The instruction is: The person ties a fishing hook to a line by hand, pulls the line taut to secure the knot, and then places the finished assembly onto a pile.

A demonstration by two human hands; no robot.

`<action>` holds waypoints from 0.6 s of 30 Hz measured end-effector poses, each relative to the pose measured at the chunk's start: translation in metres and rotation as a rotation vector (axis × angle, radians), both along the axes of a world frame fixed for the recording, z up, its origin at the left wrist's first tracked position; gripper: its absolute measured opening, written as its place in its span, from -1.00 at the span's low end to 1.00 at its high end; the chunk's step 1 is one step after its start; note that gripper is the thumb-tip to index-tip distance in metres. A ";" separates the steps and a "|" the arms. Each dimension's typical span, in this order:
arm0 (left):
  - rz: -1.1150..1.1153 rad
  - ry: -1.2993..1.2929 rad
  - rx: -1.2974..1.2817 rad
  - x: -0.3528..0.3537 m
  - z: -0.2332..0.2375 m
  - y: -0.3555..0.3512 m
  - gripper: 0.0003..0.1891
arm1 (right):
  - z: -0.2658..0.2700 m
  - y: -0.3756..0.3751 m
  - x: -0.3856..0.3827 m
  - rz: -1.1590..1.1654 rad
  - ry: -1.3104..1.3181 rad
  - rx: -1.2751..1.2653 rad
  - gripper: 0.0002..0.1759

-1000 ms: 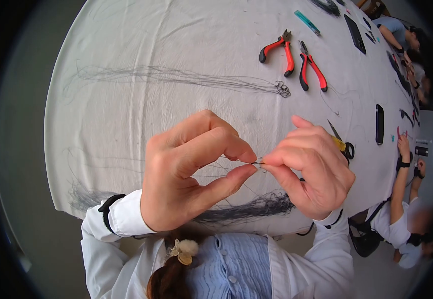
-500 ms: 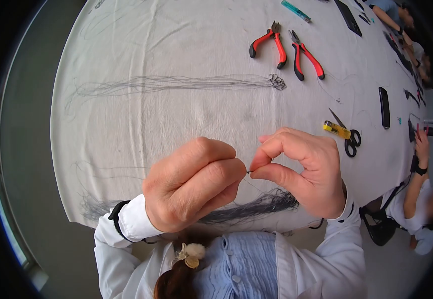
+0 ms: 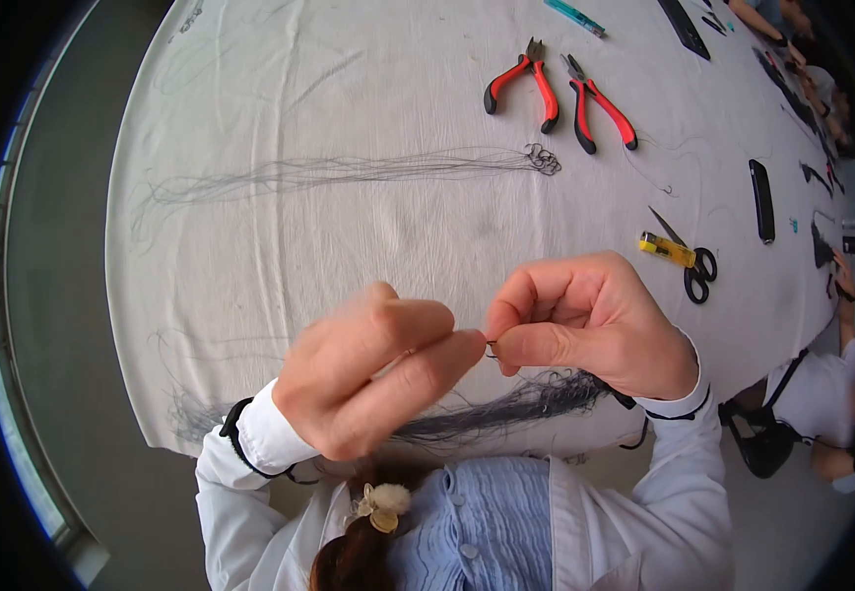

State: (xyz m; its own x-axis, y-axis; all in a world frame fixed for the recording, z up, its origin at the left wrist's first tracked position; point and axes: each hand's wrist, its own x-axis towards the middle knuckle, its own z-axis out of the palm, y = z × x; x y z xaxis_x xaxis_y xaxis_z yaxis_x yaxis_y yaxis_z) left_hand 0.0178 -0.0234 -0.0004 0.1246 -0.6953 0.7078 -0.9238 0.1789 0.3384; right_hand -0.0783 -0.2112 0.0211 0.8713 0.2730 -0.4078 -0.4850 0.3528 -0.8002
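In front of my chest, my left hand (image 3: 368, 372) and my right hand (image 3: 593, 325) meet with their fingertips almost touching. Thumb and forefinger of the right hand pinch a small dark fish hook (image 3: 492, 351), whose bend pokes out between the hands. The left fingers are closed at the hook, seemingly on its thin fishing line, which I can barely make out; part of this hand is blurred. Under and behind my hands lies a thick dark bundle of hooked lines (image 3: 506, 412) along the table's near edge.
Farther up the white cloth (image 3: 398, 236) stretches a thinner bundle of lines (image 3: 349, 169) with hooks at its right end. Two red-handled pliers (image 3: 536, 84) (image 3: 595, 103), scissors (image 3: 698, 271), a yellow lighter (image 3: 666, 248), a teal lighter (image 3: 575, 17) and a phone (image 3: 761, 202) lie rightward. Other people sit along the right side.
My left hand has tilted and its fingers have shifted, blurring with motion. My right hand has turned slightly, and more of the hook's bend shows. The view has moved a little.
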 end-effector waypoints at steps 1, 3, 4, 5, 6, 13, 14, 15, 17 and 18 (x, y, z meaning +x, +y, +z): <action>0.078 0.186 0.077 0.000 0.002 -0.001 -0.77 | 0.001 0.001 0.000 -0.060 -0.016 -0.065 -0.86; 0.192 0.621 0.227 -0.002 0.009 -0.003 -0.80 | 0.002 0.001 -0.002 -0.081 -0.059 -0.115 -0.87; 0.195 0.622 0.225 0.000 0.008 -0.003 -0.80 | 0.002 0.001 -0.002 -0.107 -0.098 -0.160 -0.89; 0.106 0.776 0.268 0.004 0.005 -0.002 -0.82 | 0.002 0.001 -0.003 -0.104 -0.096 -0.160 -0.89; 0.014 0.928 0.310 0.006 0.004 -0.001 -0.83 | 0.003 0.002 -0.003 -0.110 -0.101 -0.204 -0.89; -0.045 1.311 0.295 0.000 -0.003 0.000 -0.88 | 0.004 0.003 -0.001 -0.135 -0.116 -0.264 -0.90; -0.045 1.311 0.294 -0.001 -0.001 0.000 -0.88 | 0.003 0.004 -0.002 -0.134 -0.116 -0.264 -0.90; -0.019 1.346 0.324 -0.001 0.003 0.000 -0.88 | 0.000 0.005 -0.003 -0.150 -0.180 -0.310 -0.91; 0.007 1.380 0.353 -0.002 0.006 -0.001 -0.87 | -0.003 0.006 -0.003 -0.167 -0.246 -0.356 -0.92; 0.007 1.376 0.344 -0.002 0.006 -0.001 -0.87 | -0.004 0.006 -0.003 -0.180 -0.290 -0.399 -0.93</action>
State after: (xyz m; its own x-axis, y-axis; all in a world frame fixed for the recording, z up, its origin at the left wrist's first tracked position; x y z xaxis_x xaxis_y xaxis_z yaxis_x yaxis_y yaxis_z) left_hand 0.0156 -0.0241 0.0057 0.5690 -0.8021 -0.1814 0.1729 -0.0989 0.9800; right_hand -0.0817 -0.2048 0.0174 0.9827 -0.0186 -0.1842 -0.1830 0.0505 -0.9818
